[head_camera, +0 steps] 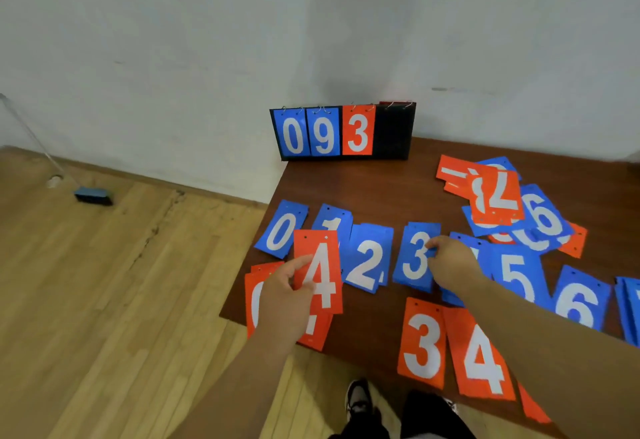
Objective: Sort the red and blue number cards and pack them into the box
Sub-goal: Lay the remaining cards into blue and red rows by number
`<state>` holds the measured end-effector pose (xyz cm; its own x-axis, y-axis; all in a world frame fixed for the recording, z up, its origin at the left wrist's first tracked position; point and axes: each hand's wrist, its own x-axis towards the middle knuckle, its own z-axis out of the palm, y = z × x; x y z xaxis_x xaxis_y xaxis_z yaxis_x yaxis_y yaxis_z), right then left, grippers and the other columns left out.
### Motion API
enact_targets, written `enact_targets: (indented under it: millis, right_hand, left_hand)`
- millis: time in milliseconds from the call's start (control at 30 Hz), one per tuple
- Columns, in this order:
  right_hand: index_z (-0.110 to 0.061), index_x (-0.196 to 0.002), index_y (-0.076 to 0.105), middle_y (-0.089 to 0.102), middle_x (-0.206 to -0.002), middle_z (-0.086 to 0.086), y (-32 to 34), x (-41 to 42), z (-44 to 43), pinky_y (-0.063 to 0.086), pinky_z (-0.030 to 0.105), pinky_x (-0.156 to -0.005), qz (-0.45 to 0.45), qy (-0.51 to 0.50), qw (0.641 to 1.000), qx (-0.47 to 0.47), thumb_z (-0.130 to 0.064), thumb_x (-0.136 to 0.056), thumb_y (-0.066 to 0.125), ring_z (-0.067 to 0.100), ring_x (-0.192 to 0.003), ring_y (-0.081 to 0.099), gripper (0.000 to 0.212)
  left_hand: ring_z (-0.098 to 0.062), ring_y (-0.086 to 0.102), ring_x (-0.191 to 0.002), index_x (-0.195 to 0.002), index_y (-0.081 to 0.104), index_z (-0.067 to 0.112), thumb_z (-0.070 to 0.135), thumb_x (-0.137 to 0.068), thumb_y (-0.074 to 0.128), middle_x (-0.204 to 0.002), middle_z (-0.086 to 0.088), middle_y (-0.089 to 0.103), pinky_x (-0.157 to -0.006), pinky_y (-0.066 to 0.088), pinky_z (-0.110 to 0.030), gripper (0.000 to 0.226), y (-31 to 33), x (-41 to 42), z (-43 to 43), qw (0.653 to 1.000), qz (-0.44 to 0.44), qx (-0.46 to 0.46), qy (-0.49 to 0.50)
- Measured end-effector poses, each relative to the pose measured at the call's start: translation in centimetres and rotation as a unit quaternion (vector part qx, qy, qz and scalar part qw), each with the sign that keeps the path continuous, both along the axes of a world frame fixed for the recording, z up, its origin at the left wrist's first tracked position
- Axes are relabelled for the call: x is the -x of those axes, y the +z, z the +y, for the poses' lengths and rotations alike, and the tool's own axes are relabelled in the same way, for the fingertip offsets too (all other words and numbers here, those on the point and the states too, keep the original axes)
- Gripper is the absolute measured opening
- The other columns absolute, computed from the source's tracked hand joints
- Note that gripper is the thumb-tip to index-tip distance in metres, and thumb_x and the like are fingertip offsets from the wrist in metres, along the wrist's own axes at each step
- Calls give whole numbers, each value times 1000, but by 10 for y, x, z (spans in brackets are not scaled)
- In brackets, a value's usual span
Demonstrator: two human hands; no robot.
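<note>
Your left grip (284,300) holds the red 4 card (320,265) up, left of the blue 3 card (414,262), probably awaiting its red pile | your right grip (450,265) pinches that blue 3 card's right edge, likely squaring its stack.

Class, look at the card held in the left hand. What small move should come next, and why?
Probably carry the red 4 card in the left hand across to the red 4 on the table, beside the red 3, and lay it on top. Number and colour match, and the right hand is pinching the blue 3 card.
</note>
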<state>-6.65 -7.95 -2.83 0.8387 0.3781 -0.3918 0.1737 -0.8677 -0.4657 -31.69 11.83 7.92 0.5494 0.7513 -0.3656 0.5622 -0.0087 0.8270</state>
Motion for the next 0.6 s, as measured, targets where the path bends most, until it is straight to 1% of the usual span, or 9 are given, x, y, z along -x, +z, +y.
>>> enact_targets:
  millis: [67, 133, 200, 267, 367, 433, 467, 533, 600]
  right_hand:
    - [-14, -126, 64, 62, -124, 18, -17, 0, 2, 48, 34, -77, -2, 23, 998, 50, -8, -90, 63, 35, -96, 61, 36]
    - [-21, -127, 63, 52, -130, 15, -25, 2, 1, 51, 34, -77, -32, 40, 994, 95, -22, -92, 66, 27, -84, 55, 35]
    - [-25, -128, 63, 45, -130, 14, -21, 5, 1, 54, 37, -81, -62, 37, 991, 112, -31, -92, 68, 29, -86, 58, 37]
    - [-26, -129, 63, 43, -131, 14, -8, 8, 2, 56, 38, -81, -55, 24, 993, 103, -32, -92, 70, 30, -89, 62, 39]
    - [-28, -112, 69, 57, -122, 8, 29, 19, 10, 54, 33, -67, 9, -30, 998, -55, -30, -93, 70, 19, -73, 64, 19]
    - [-32, -100, 73, 66, -111, -5, 60, 32, 16, 52, 27, -71, 94, -21, 984, -152, -30, -94, 71, 11, -82, 64, 7]
    - [-34, -98, 75, 67, -110, -13, 76, 39, 18, 51, 24, -76, 136, 2, 975, -176, -31, -94, 71, 6, -90, 64, 7]
    - [-36, -102, 77, 64, -111, -23, 101, 52, 17, 49, 20, -84, 193, 39, 959, -202, -30, -93, 72, 2, -100, 63, 12]
    - [-37, -105, 77, 66, -111, -23, 111, 57, 10, 51, 21, -89, 202, 38, 954, -220, -28, -92, 74, -1, -102, 64, 16]
  left_hand:
    - [-16, 67, -111, -127, 65, 44, 13, -96, 66, -128, 8, 65, -86, 62, -33, 44, -4, 2, 0, 1000, 18, -3, -3]
    - [-15, 65, -112, -128, 64, 44, 15, -97, 66, -127, 11, 61, -85, 62, -33, 42, -4, 0, 0, 1000, 28, -5, -4]
    - [-14, 64, -112, -127, 62, 44, 18, -99, 65, -123, 13, 58, -79, 62, -26, 39, -2, -4, 1, 999, 40, -8, -11]
    - [-10, 64, -106, -124, 60, 47, 20, -99, 65, -119, 15, 56, -70, 59, -19, 37, 2, -9, 1, 999, 46, -5, -25]
    - [-4, 61, -97, -121, 57, 48, 20, -99, 65, -112, 21, 54, -56, 52, -10, 36, 7, -18, 1, 998, 41, -3, -51]
    - [-3, 60, -97, -118, 57, 47, 19, -98, 67, -113, 21, 53, -54, 50, -10, 36, 8, -24, -2, 997, 28, -1, -68]
    - [-1, 59, -94, -118, 59, 45, 17, -98, 67, -113, 21, 53, -55, 51, -10, 36, 8, -27, -4, 997, 17, 5, -76]
    - [-1, 61, -92, -117, 62, 43, 12, -95, 70, -113, 21, 55, -61, 56, -14, 39, 8, -35, -13, 995, -8, 24, -98]
    - [-6, 68, -93, -112, 64, 44, 10, -92, 72, -117, 17, 63, -72, 62, -27, 41, 8, -45, -25, 989, -41, 43, -132]
